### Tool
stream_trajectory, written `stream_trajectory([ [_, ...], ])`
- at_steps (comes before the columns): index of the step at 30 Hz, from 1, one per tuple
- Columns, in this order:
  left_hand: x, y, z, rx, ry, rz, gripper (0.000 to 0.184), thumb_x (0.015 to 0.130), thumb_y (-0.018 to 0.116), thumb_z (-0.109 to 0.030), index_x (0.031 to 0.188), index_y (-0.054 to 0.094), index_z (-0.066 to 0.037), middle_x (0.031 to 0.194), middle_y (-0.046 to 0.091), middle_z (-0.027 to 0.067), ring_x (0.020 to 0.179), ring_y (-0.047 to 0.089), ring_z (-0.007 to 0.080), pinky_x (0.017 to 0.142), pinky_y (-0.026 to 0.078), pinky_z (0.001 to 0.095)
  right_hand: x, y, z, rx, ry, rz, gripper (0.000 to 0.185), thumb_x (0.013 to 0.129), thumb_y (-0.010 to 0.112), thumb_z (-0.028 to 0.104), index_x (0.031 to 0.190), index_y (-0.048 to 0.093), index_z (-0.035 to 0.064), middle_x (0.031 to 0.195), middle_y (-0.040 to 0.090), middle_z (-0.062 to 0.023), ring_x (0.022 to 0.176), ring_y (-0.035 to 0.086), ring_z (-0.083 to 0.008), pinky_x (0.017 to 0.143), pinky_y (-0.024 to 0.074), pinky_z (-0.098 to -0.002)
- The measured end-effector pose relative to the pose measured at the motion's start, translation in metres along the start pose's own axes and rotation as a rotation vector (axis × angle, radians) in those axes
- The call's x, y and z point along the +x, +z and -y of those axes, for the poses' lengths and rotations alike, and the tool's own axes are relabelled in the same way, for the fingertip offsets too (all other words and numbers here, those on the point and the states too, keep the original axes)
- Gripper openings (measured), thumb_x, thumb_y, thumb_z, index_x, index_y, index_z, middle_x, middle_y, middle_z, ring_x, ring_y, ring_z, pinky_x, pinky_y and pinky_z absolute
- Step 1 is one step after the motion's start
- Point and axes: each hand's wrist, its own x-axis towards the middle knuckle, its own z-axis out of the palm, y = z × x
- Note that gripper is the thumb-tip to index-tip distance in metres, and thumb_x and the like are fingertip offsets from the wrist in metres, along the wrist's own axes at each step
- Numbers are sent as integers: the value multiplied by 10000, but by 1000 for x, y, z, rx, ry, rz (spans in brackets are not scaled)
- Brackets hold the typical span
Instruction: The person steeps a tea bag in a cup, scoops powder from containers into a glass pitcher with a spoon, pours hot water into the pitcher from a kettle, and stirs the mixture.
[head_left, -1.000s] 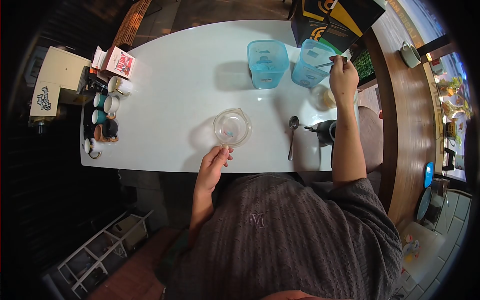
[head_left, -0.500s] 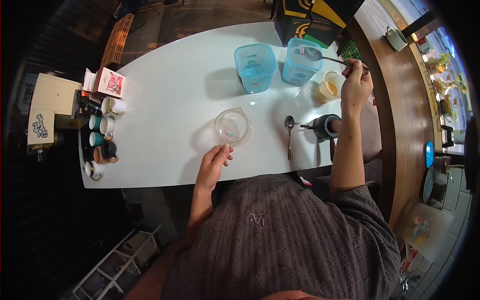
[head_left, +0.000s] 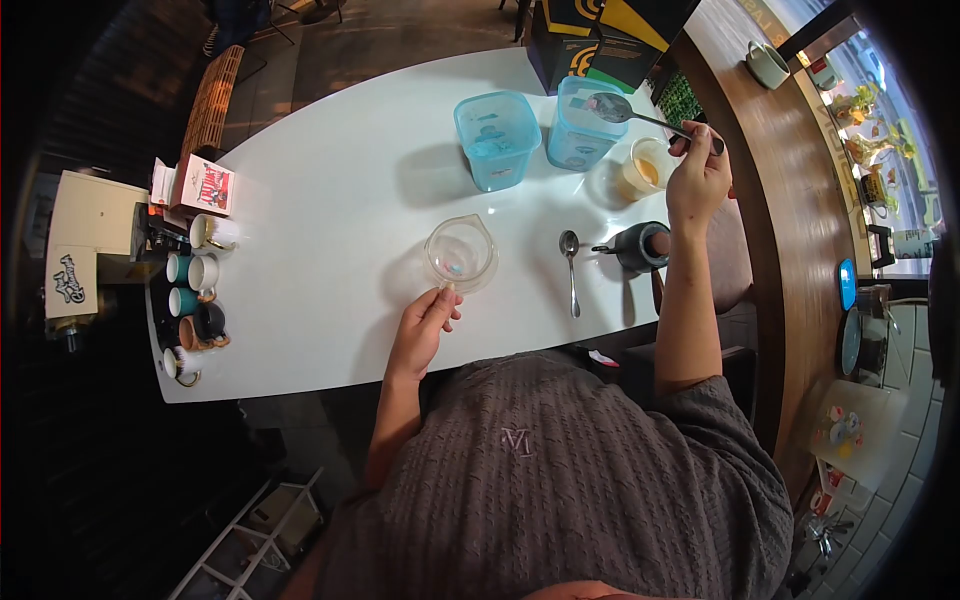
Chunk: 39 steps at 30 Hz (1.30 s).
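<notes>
My left hand [head_left: 427, 325] is closed on the handle of a clear glass measuring cup [head_left: 461, 252] with a pouring lip; small pinkish and bluish bits show at its bottom. In my right hand [head_left: 698, 175] is a long spoon [head_left: 650, 119], gripped at its dark handle end. Its bowl hangs over a translucent blue plastic container [head_left: 583, 125], and something pale seems to lie in it. A second blue container [head_left: 497, 142] stands to the left of the first. Below my right hand stands a cup of tan contents [head_left: 645, 172].
A second spoon [head_left: 571, 270] lies on the white table [head_left: 330, 240] near a dark mortar-like pot [head_left: 640, 247]. Black and yellow boxes [head_left: 610, 45] stand at the far edge. Several mugs [head_left: 205, 272] and a red-and-white box [head_left: 205, 186] line the left end. A wooden counter [head_left: 770, 220] runs along the right.
The whole view has shifted slightly as the head moved. Both hands keep their hold; the spoon stays over the right blue container and the measuring cup remains in nearly the same place.
</notes>
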Motion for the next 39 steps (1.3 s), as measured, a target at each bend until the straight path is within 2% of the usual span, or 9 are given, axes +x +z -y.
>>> stream_trajectory([
  [13,4,3,-7,19,-50,30,360,1004,474,-344,999,636,-22,944,624,27,803,522,87,696,425,245,-16,-22,57,211,145,-45,290,1000,466,190,947,619,-51,688,574,-43,677,529,-93,685,407,-235],
  [19,8,14,-21,7,-57,15,369,1004,471,-361,980,629,-28,939,619,22,788,508,81,691,427,238,-86,-24,79,433,199,169,268,1011,421,172,968,581,-38,688,560,-58,667,506,-97,671,392,-237],
  [21,9,15,-25,2,-54,3,369,1005,470,-363,972,628,-31,936,618,22,785,505,80,690,427,237,-113,-21,83,411,109,306,220,999,413,132,967,565,-23,697,595,-71,681,499,-126,676,384,-260],
  [23,7,15,-26,-10,-33,4,363,1002,476,-360,949,628,-35,934,618,19,781,501,77,694,424,237,-124,-21,73,96,-466,453,182,982,423,100,956,572,-1,727,640,-51,688,471,-153,694,372,-281],
  [24,6,14,-25,-12,-37,-5,363,1002,476,-360,949,628,-35,934,618,19,781,501,77,694,424,237,-127,-27,78,28,-475,587,158,969,452,104,960,583,16,750,675,-22,696,426,-165,719,358,-297],
  [27,-1,9,-19,-29,-3,-8,341,988,522,-358,962,630,-35,832,567,-16,742,465,62,680,401,224,-126,-20,77,23,-584,564,169,976,456,133,960,590,31,745,684,-18,701,411,-165,727,352,-295],
  [31,-15,2,-11,-31,64,-49,330,987,529,-339,1007,635,-27,843,568,-13,780,490,70,697,408,232,-101,12,69,179,-464,305,171,977,430,65,969,586,-8,683,650,-56,704,460,-180,726,380,-327],
  [36,-36,-8,-4,-80,111,-115,319,989,529,-314,1042,634,-17,895,598,4,816,515,81,712,413,235,-61,57,68,-74,-263,311,184,936,513,71,879,671,-5,665,624,-64,710,587,-158,593,434,-333],
  [39,-48,-12,-1,-125,106,-178,313,988,530,-300,1037,634,-9,928,614,13,813,510,84,714,413,238,-53,92,45,-372,-375,356,194,911,547,183,875,706,78,650,633,-34,760,588,-214,765,387,-370],
])
